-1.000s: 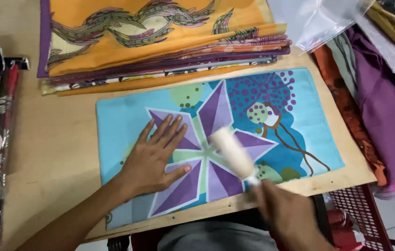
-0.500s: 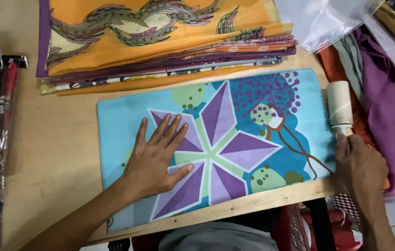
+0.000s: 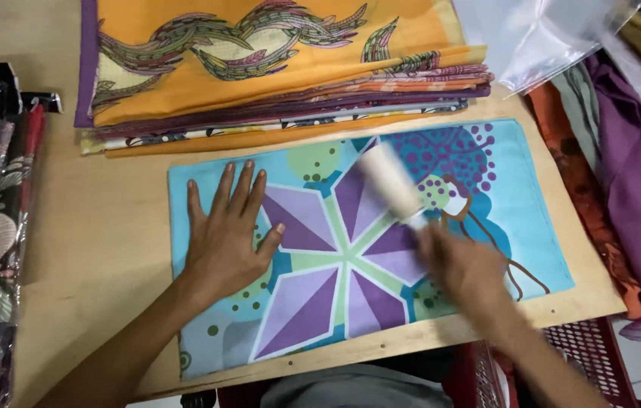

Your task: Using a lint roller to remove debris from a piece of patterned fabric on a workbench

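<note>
While you press: your left hand (image 3: pixel 224 242) lies flat, fingers spread, on the blue cloth (image 3: pixel 366 242).
Right hand (image 3: pixel 462 266): clamped on the lint roller (image 3: pixel 390 181), mid-cloth.
Handling: roller light, stiff; grip its handle. Cloth soft, likely slippery.
Behind cloth: folded fabric stack (image 3: pixel 275 68).

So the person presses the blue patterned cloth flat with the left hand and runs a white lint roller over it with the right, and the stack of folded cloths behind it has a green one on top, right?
Not quite: the top cloth of the folded stack is orange, not green, as the head view shows. The rest holds: the left hand lies flat on the blue patterned cloth, and the right hand holds the white lint roller over it.
</note>
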